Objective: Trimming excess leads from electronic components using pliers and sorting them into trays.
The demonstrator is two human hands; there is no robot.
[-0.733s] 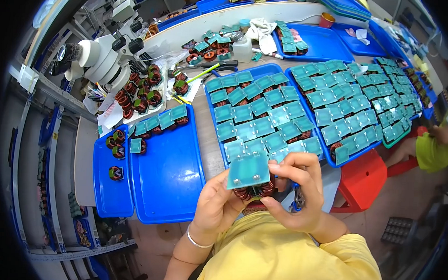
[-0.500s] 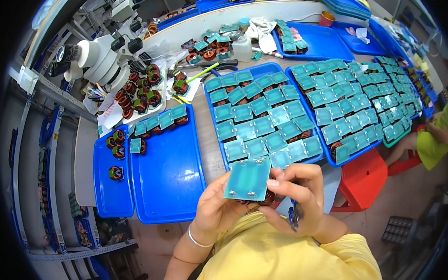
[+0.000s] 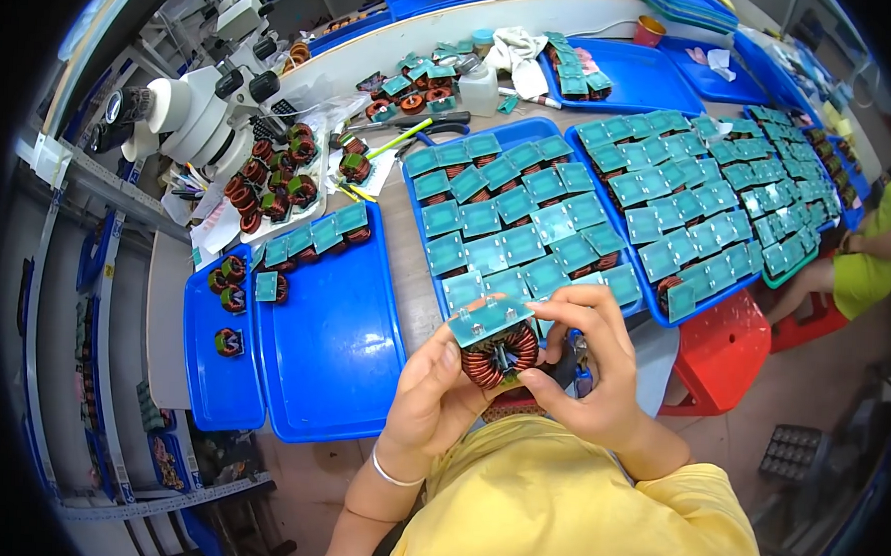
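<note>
In front of my chest I hold a toroidal coil wound with copper-brown wire, a green circuit board fixed to one side. The board tilts so its edge and solder points show, and the coil's open ring faces me. My left hand is closed round the coil's left side, thumb at the board's corner. My right hand pinches the right side, index finger at the board's corner and thumb low on the coil. A blue-and-black hand tool sits in my right palm, partly hidden by the fingers.
Blue trays of board-topped coils stand ahead and right. Another blue tray at left has a few along its back edge. Bare coils lie near a microscope. A red stool and a person in yellow-green are at right.
The coil has been tipped in my hands: the board's flat face was toward me, and now the wound ring shows beneath it. My right hand has risen slightly.
</note>
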